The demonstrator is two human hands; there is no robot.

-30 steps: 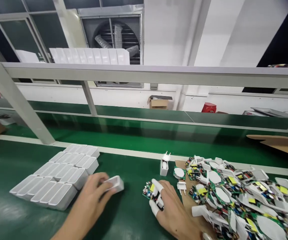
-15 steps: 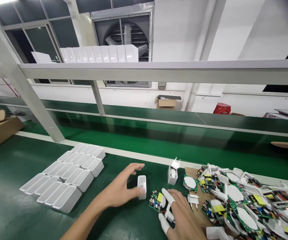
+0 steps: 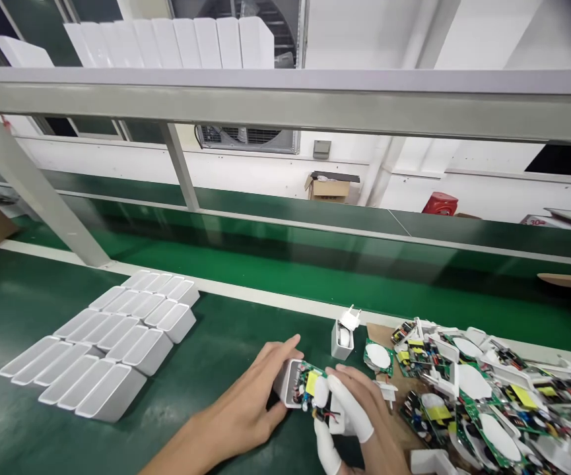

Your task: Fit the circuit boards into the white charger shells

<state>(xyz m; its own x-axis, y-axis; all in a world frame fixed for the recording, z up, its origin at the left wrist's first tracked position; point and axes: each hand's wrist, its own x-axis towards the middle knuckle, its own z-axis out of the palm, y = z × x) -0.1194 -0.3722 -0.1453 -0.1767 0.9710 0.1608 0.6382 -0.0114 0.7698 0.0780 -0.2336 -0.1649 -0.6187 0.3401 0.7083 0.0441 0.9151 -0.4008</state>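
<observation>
Gripping white case (image 3: 291,384), left hand (image 3: 251,399); right hand (image 3: 367,412) pinching circuit board (image 3: 311,384), end at case's mouth; green benchtop (image 3: 230,353) stretches left to case rows (image 3: 98,333); parts pile (image 3: 486,389) crowds right; pale strip (image 3: 265,302) edges far side; shelf beam (image 3: 315,107) above, wall fan (image 3: 245,136) behind.

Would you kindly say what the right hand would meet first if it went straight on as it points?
Probably the white case in the left hand; the circuit board in the right hand appears at the case's open end, though depth is unclear.
</observation>
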